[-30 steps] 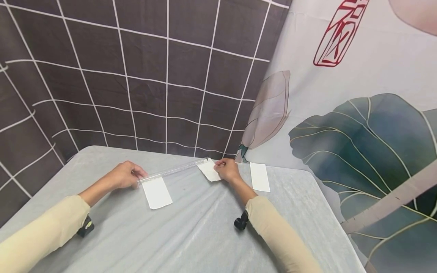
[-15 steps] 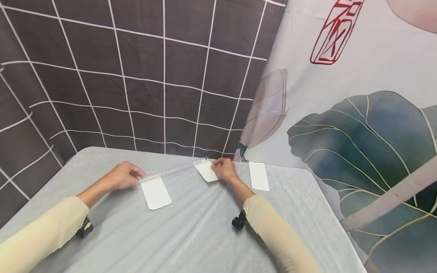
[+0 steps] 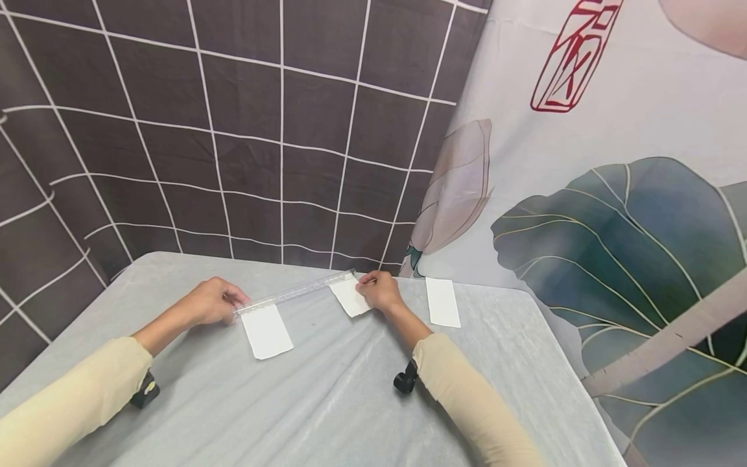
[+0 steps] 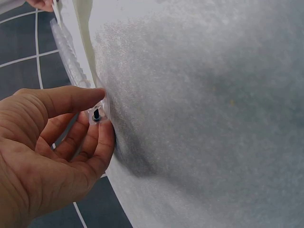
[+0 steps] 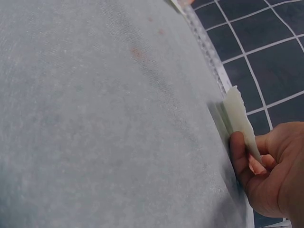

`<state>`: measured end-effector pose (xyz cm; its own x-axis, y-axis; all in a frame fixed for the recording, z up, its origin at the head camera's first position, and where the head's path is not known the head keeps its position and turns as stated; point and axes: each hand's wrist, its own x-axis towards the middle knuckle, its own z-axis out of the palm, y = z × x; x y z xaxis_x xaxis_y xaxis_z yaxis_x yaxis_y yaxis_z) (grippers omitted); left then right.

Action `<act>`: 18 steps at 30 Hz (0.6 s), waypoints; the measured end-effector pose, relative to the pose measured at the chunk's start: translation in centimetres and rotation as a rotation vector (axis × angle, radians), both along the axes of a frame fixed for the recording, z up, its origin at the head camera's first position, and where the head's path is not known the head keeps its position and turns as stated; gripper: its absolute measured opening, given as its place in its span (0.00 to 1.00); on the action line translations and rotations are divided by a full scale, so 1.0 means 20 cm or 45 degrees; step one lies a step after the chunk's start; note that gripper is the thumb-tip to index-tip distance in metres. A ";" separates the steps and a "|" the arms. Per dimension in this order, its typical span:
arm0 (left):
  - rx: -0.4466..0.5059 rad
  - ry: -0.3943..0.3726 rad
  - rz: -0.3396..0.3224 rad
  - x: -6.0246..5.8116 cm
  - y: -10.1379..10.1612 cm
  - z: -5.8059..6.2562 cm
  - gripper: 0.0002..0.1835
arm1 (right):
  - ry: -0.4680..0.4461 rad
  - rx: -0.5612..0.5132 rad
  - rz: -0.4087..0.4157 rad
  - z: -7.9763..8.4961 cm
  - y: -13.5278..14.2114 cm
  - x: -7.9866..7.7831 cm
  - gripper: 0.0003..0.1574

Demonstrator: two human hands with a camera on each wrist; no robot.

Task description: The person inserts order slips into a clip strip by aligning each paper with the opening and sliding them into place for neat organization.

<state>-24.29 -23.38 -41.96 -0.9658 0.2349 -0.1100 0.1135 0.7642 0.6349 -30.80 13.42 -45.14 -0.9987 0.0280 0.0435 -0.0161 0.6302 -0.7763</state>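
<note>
My left hand point(image 3: 211, 301) pinches the near-left end of a long, clear plastic strip point(image 3: 303, 287) between thumb and fingers. A small dark piece shows inside the strip's end point(image 4: 97, 115) in the left wrist view. The strip slants away across the table, its far end at the top of a white paper piece point(image 3: 347, 296). That paper point(image 5: 239, 116), rough-edged and tilted up in the right wrist view, is pinched by my right hand point(image 3: 382, 292). Another white paper piece point(image 3: 267, 332) lies just below the strip's left end, beside my left hand.
A third white paper piece point(image 3: 443, 303) lies to the right of my right hand. The table point(image 3: 327, 408) has a wrinkled pale grey cover. Behind its back edge hangs a dark curtain point(image 3: 245, 162) with white grid lines; a printed leaf cloth point(image 3: 618, 246) hangs at the right.
My right hand has shifted slightly left with its paper, which now sits a little lower and further left along the strip. The left hand and the strip stay nearly in place.
</note>
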 end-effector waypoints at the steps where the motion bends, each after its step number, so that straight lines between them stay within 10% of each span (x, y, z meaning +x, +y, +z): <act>1: -0.001 -0.002 0.001 0.00 0.00 0.00 0.28 | -0.002 -0.006 0.003 0.00 0.00 0.00 0.10; 18: 0.007 0.003 0.012 0.00 0.01 0.00 0.28 | 0.003 0.026 0.037 0.01 -0.04 -0.01 0.13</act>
